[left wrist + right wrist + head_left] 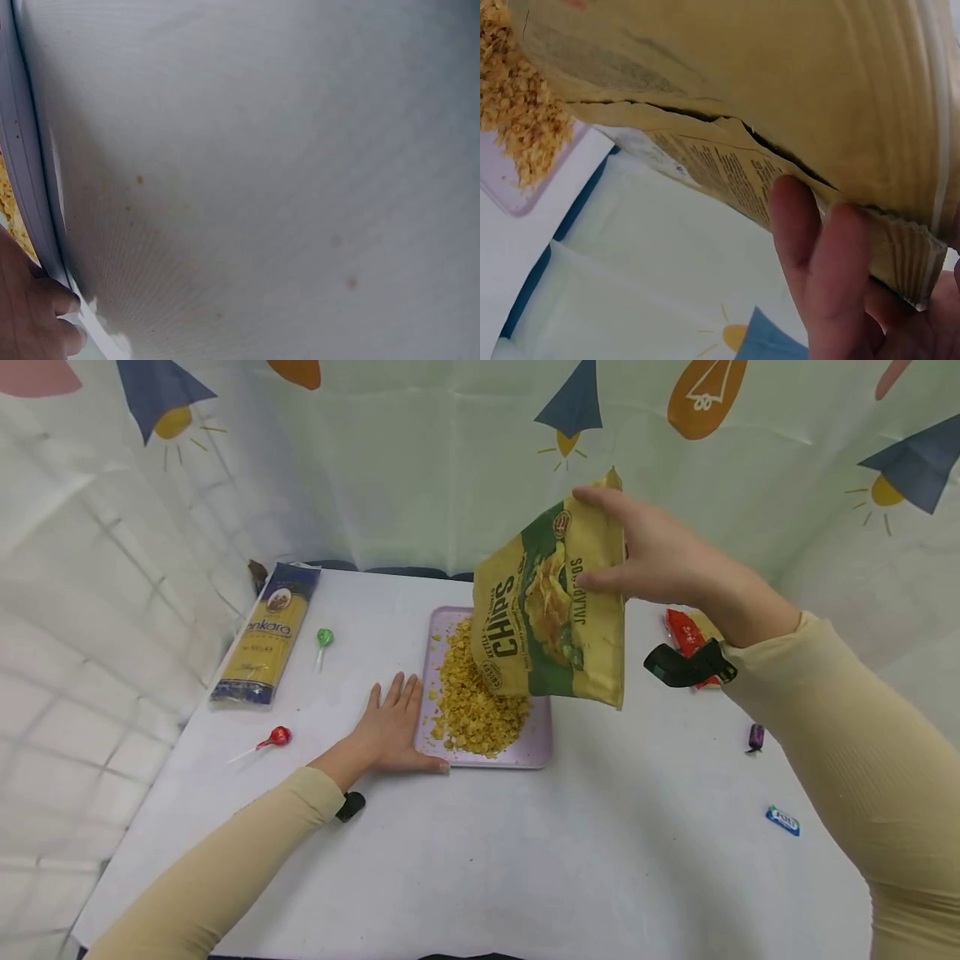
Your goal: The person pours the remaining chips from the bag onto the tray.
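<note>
A yellow and green chip bag [551, 602], printed CHIPS and JALAPENOS, hangs tilted over a lilac tray [536, 752]. My right hand [652, 547] grips the bag by its upper right end, thumb on the printed front. From the right wrist view, the fingers [836, 262] lie on the bag's back beside a long dark slit. A heap of crushed chips [480, 714] covers much of the tray, partly hidden by the bag. Fingers spread, my left hand [393, 731] rests at the tray's left edge; the left wrist view shows its fingertips by the rim.
At the left lie a pasta packet [264, 639], a green lollipop [324, 639] and a red lollipop [277, 737]. On the right are a red packet [686, 635] partly behind my wrist, a purple candy [756, 737] and a blue candy [783, 820]. A patterned curtain [450, 460] hangs behind the table.
</note>
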`<state>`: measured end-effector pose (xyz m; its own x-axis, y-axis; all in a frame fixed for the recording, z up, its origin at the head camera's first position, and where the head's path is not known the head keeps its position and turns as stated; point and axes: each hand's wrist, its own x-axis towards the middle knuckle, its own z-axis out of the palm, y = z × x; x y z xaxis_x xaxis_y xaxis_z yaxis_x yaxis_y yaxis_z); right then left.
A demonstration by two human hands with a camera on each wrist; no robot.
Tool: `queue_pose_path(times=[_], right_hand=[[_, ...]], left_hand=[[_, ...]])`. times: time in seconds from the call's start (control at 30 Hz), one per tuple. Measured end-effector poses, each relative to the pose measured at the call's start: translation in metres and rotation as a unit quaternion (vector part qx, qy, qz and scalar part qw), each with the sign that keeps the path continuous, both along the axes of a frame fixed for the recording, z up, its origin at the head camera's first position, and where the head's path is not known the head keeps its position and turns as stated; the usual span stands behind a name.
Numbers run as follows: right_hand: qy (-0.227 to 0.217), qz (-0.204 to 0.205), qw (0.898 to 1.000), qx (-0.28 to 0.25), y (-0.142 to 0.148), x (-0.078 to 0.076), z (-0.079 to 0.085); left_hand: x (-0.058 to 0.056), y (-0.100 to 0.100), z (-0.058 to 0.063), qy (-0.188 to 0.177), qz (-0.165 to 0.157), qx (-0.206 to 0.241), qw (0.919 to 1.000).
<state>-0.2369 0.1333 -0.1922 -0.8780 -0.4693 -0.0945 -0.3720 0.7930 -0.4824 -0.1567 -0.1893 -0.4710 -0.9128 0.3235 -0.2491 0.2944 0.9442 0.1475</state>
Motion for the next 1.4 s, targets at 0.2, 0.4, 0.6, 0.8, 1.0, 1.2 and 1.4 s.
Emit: queue_pose_path(times=[0.2, 0.4, 0.6, 0.8, 1.0, 1.2, 1.4], right_hand=[[-0.037, 0.011, 0.999, 0.0, -0.002, -0.003, 0.003], [-0.068, -0.016, 0.997, 0.021, -0.003, -0.012, 0.009], [-0.139, -0.025, 0.99, -0.002, -0.002, -0.022, 0.011], [-0.149, -0.042, 0.988, -0.028, 0.0, -0.024, 0.011], [-0.139, -0.042, 0.989, -0.018, 0.003, -0.022, 0.011], [-0.123, -0.038, 0.992, 0.002, 0.003, -0.019, 0.011], [-0.138, -0.025, 0.99, 0.002, 0.004, -0.019, 0.014]], left_hand=[[-0.002, -0.001, -0.001, -0.003, 0.0, -0.001, 1.0], [-0.002, -0.001, -0.001, -0.006, 0.003, -0.002, 1.0], [-0.003, 0.0, 0.0, -0.001, 0.004, -0.003, 1.0], [-0.002, 0.0, 0.001, 0.0, 0.0, -0.001, 1.0], [-0.002, 0.001, 0.002, 0.0, -0.004, -0.005, 1.0], [-0.002, 0.001, 0.002, -0.001, -0.002, -0.007, 1.0], [-0.001, 0.001, 0.001, -0.004, 0.001, -0.003, 1.0]])
